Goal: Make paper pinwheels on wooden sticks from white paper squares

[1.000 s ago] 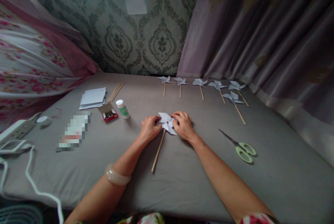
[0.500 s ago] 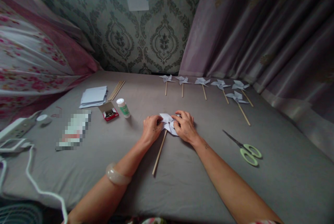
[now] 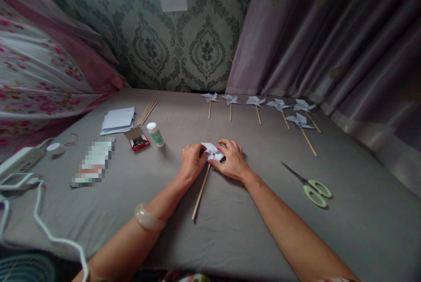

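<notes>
A white paper pinwheel (image 3: 215, 155) lies in front of me, a small dark pin at its centre. Its wooden stick (image 3: 201, 194) points toward me, resting on the grey sheet. My left hand (image 3: 193, 160) is closed on the blades' left side, fingertips partly hidden. From the right, my right hand (image 3: 232, 159) grips the pinwheel, its thumb on the lower blade and its fingers curled around the far right side. Left of the hands stand a white-capped glue bottle (image 3: 155, 134) and an open red box of pins (image 3: 139, 142).
Several finished pinwheels (image 3: 255, 101) lie along the far right. Green-handled scissors (image 3: 309, 185) rest to the right. Folded papers (image 3: 118, 119) and wooden sticks (image 3: 147, 112) are at the back left. A power strip (image 3: 21, 163) with a white cable (image 3: 49, 239) occupies the left edge.
My right thumb has moved down and left, from near the pinwheel's centre to its lower blade. The left hand stays almost in place.
</notes>
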`<state>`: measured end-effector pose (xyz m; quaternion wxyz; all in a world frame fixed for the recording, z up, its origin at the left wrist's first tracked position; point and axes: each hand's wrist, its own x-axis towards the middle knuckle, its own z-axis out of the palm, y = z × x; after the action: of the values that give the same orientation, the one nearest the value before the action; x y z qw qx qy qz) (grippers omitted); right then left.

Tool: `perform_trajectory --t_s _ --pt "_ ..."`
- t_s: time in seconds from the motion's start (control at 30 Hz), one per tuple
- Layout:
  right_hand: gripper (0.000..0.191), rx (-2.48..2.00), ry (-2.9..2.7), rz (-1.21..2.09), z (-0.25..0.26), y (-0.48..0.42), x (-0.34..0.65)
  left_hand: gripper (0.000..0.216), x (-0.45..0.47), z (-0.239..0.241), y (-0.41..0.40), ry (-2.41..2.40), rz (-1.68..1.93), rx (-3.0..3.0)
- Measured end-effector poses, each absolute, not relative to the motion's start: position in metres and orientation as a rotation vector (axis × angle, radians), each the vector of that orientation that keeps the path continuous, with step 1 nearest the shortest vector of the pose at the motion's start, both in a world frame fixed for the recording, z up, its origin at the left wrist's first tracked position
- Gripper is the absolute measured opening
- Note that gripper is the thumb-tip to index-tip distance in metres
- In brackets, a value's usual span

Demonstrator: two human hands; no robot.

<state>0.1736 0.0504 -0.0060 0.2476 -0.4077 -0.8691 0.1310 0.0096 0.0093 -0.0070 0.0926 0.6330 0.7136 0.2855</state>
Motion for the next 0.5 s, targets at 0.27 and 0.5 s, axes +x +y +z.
perform_trajectory --t_s 0.27,0.5 --pt "0.057 -1.094 -2.408 0.327 -0.0058 0.0493 0.1742 0.013 0.0107 -0.0032 0.0081 2.085 0.867 1.796" --pt "0.045 -1.079 -2.423 0.289 -0.0035 0.0458 0.1724 0.013 0.0113 -0.0018 0.0074 2.069 0.861 1.796"
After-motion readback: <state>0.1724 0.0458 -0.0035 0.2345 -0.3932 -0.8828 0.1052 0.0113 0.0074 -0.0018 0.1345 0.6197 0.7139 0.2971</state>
